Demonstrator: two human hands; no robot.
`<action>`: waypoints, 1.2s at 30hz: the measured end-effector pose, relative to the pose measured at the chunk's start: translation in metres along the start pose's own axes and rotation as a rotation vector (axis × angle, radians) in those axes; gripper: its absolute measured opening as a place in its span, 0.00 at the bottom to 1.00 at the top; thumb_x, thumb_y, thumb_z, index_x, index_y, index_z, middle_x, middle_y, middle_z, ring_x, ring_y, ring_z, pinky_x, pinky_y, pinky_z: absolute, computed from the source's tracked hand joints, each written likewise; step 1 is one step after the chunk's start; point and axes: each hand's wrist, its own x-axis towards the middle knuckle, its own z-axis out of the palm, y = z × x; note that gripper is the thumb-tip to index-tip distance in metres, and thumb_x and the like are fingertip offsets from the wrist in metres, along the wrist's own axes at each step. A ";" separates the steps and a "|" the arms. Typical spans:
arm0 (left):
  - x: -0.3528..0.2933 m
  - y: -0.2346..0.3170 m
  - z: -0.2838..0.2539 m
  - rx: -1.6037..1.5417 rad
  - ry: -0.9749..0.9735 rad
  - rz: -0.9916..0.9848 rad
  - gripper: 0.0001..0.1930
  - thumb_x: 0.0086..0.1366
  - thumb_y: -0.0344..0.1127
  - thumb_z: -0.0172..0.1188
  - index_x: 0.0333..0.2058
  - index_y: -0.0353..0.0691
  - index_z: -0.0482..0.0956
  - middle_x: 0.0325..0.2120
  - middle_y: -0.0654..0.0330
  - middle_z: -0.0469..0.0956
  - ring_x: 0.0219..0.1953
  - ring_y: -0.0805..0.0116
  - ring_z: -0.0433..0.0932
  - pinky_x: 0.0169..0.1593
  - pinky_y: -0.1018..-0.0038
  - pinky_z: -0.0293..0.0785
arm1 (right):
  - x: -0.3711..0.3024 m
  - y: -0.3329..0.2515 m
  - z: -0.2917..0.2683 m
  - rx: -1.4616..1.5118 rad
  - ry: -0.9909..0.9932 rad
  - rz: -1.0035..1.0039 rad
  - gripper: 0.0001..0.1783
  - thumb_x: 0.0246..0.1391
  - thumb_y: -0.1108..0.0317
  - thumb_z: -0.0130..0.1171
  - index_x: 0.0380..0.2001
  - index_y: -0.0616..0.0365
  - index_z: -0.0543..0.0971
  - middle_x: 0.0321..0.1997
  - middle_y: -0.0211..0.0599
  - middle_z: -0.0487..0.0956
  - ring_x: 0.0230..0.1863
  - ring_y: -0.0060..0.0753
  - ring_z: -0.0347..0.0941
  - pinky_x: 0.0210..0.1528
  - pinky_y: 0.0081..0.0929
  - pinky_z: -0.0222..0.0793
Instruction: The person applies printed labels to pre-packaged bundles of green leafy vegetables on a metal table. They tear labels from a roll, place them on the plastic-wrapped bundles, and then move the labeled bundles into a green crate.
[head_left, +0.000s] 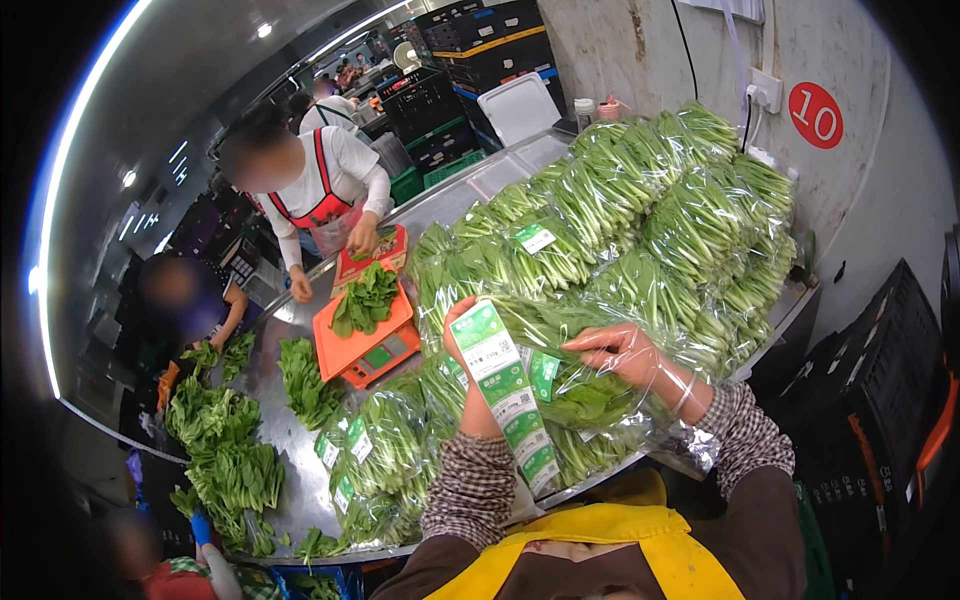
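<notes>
My left hand point(478, 412) grips a long strip of green-and-white labels point(505, 395), which hangs down toward the table's near edge. Just to its right, a clear bag of leafy greens point(590, 395) lies on the other bags, a small green label point(543, 374) showing at it. Over this bag is my right hand point(628, 358), thumb and fingers drawn together toward the left; what lies between the fingertips is too small to make out. Clear film shines around the right hand and wrist.
Bagged greens point(620, 200) are heaped along the metal table point(285, 465). An orange scale point(375, 340) carries loose greens point(366, 300); a person in a red apron point(325, 180) stands behind it. More loose greens point(225, 430) lie left, near other workers. Black crates point(870, 400) stand right.
</notes>
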 end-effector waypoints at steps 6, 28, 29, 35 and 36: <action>0.004 -0.005 -0.003 0.148 -0.080 0.110 0.10 0.64 0.30 0.47 0.37 0.29 0.71 0.26 0.52 0.77 0.23 0.69 0.77 0.24 0.80 0.75 | 0.001 0.002 -0.005 -0.006 -0.075 0.037 0.15 0.53 0.76 0.55 0.45 0.57 0.79 0.40 0.34 0.79 0.39 0.21 0.71 0.44 0.22 0.67; 0.005 -0.012 -0.009 0.494 -0.297 0.473 0.09 0.61 0.30 0.55 0.35 0.29 0.71 0.27 0.52 0.77 0.25 0.72 0.76 0.29 0.80 0.75 | 0.002 0.021 -0.003 -0.119 -0.100 -0.064 0.17 0.54 0.67 0.57 0.47 0.57 0.76 0.38 0.39 0.79 0.35 0.33 0.75 0.39 0.28 0.69; 0.005 -0.012 -0.010 0.501 -0.298 0.476 0.09 0.61 0.30 0.55 0.35 0.29 0.71 0.27 0.52 0.77 0.25 0.72 0.76 0.29 0.81 0.75 | 0.002 0.023 -0.002 -0.111 -0.096 -0.069 0.16 0.54 0.68 0.57 0.47 0.58 0.76 0.38 0.39 0.79 0.36 0.33 0.75 0.40 0.28 0.69; 0.005 -0.017 0.001 0.500 -0.320 0.490 0.09 0.60 0.30 0.58 0.35 0.29 0.71 0.27 0.52 0.78 0.26 0.73 0.76 0.30 0.81 0.75 | -0.001 0.023 -0.006 -0.033 -0.094 0.013 0.15 0.55 0.70 0.57 0.46 0.59 0.77 0.44 0.38 0.79 0.45 0.29 0.74 0.48 0.26 0.68; 0.003 -0.015 0.005 0.492 -0.290 0.451 0.10 0.59 0.30 0.59 0.34 0.29 0.71 0.27 0.53 0.77 0.26 0.74 0.75 0.31 0.81 0.74 | 0.000 0.024 -0.006 -0.036 -0.095 0.009 0.15 0.54 0.70 0.57 0.46 0.59 0.77 0.44 0.38 0.79 0.45 0.29 0.74 0.48 0.26 0.68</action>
